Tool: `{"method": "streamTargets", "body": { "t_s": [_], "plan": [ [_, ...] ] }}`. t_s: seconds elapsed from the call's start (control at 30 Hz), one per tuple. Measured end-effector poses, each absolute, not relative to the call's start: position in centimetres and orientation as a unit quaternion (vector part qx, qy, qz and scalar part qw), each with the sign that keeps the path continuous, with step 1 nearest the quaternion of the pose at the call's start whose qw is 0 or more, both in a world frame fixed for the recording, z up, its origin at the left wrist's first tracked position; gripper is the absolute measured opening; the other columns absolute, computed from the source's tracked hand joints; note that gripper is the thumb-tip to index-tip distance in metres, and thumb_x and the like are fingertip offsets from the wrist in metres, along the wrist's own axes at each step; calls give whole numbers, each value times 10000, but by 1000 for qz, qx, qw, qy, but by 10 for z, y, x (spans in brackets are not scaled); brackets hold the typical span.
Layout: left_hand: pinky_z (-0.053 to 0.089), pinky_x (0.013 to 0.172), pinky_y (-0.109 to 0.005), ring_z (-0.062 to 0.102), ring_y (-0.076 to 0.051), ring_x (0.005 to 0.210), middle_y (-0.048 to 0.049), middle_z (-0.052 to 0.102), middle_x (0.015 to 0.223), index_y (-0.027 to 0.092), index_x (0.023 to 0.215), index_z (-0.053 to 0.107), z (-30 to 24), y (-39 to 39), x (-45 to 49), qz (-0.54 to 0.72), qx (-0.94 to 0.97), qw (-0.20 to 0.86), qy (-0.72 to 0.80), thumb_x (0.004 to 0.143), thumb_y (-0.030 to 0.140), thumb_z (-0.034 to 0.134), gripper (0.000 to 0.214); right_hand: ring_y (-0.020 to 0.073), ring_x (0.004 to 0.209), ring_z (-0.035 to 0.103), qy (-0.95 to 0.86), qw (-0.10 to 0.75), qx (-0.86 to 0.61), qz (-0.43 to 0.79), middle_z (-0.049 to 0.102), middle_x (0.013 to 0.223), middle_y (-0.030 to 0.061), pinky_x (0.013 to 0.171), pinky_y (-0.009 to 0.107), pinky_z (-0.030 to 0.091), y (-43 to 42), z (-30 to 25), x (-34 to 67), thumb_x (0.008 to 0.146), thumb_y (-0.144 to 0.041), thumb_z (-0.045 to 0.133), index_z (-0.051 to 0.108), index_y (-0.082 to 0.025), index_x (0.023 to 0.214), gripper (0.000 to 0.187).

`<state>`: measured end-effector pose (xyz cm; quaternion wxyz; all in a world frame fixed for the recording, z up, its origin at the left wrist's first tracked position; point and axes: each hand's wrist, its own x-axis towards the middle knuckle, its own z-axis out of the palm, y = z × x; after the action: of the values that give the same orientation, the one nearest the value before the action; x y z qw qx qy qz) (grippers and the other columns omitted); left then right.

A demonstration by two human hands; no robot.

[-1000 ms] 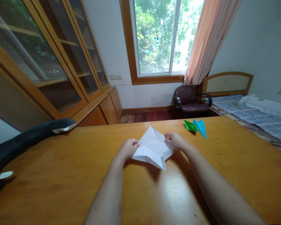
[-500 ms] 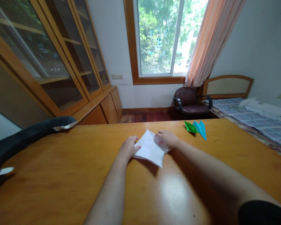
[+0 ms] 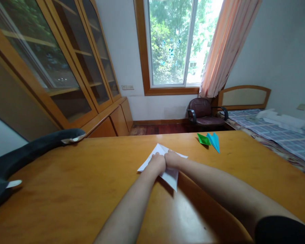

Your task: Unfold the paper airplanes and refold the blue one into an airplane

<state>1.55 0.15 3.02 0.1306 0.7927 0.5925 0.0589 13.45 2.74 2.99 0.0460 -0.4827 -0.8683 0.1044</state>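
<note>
A creased sheet of white paper (image 3: 170,179) lies on the wooden table, its corners pointing away from me, toward me and to both sides. My left hand (image 3: 157,163) is closed over the middle of the sheet, knuckles up. Right against it, my right hand (image 3: 171,159) is also closed on the paper. The fingertips of both hands are turned under and hidden, so the exact fold between them does not show. The near corner of the sheet lifts slightly and casts a shadow on the table.
Beyond my right hand lie a green paper boat (image 3: 203,139) and a blue paper plane (image 3: 214,141). A dark plush toy (image 3: 35,149) stretches along the table's (image 3: 66,189) left side. Behind the far edge stand an office chair (image 3: 204,112) and a bed (image 3: 259,122).
My left hand has moved right from the sheet's left edge to its middle, and my right hand has shifted slightly left, so they meet. The paper's left corner now shows.
</note>
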Motion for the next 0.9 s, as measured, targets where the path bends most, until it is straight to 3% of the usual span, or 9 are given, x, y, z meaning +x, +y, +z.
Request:
{"method": "streamTargets", "body": {
  "t_s": [0.07, 0.13, 0.2, 0.27, 0.4, 0.5, 0.67, 0.9],
  "plan": [
    [390, 996, -464, 557, -377, 1122, -213, 686, 968, 121, 852, 727, 25, -6, 23, 48, 798, 134, 586, 723, 124, 606, 177, 315, 912, 591, -868, 52, -485, 92, 679, 772, 162, 815, 412, 465, 15, 28, 134, 715, -63, 597, 683, -149, 661, 133],
    [335, 1054, -498, 456, -396, 1266, -255, 612, 1210, 81, 1104, 679, 18, -15, 25, 39, 788, 133, 600, 775, 145, 556, 357, 333, 1003, 563, -859, 51, -505, 70, 674, 937, 213, 821, 421, 474, 2, 25, 135, 804, -100, 518, 713, -119, 840, 199],
    [296, 1091, -502, 300, -394, 1393, -263, 374, 1475, 43, 1379, 471, 11, -25, 22, 23, 763, 131, 632, 848, 193, 469, 552, 333, 1042, 546, -843, 49, -534, 51, 637, 1078, 238, 809, 421, 486, -10, 21, 137, 868, -139, 430, 693, -96, 1005, 299],
    [254, 1126, -495, 194, -374, 1444, -228, 203, 1565, 47, 1479, 312, 4, -33, 17, 14, 757, 129, 641, 907, 285, 387, 623, 327, 1086, 534, -831, 54, -552, 42, 606, 1167, 242, 873, 430, 470, -21, 16, 141, 884, -160, 399, 650, -72, 1127, 360],
    [149, 1170, -520, 144, -329, 1467, -152, 170, 1591, 132, 1506, 283, -2, -41, 6, 25, 772, 110, 625, 920, 484, 343, 687, 323, 1327, 385, -824, 79, -558, 60, 440, 1443, 221, 1096, 453, 296, -31, 5, 152, 886, -242, 433, 464, -44, 1386, 539],
    [129, 1168, -542, 126, -325, 1471, -139, 155, 1595, 161, 1514, 267, -2, -43, 4, 20, 775, 107, 623, 916, 515, 334, 698, 304, 1419, 267, -824, 74, -554, 92, 320, 1542, 161, 1145, 479, 200, -30, 0, 161, 925, -309, 371, 370, -84, 1465, 585],
    [91, 1151, -593, 46, -369, 1470, -138, 94, 1603, 221, 1520, 254, 5, -44, -2, -18, 803, 128, 582, 891, 584, 375, 736, 312, 1446, 205, -836, 52, -533, 116, 261, 1573, 97, 1140, 550, 155, -21, 1, 170, 939, -423, 340, 325, -173, 1499, 613],
    [81, 1175, -548, 15, -346, 1473, -78, 65, 1613, 262, 1522, 236, 22, -53, -25, -53, 836, 137, 529, 882, 580, 419, 738, 310, 1455, 171, -847, 38, -515, 125, 226, 1585, 93, 1145, 545, 132, -8, 4, 182, 925, -560, 314, 278, -179, 1517, 704]
  ]
}}
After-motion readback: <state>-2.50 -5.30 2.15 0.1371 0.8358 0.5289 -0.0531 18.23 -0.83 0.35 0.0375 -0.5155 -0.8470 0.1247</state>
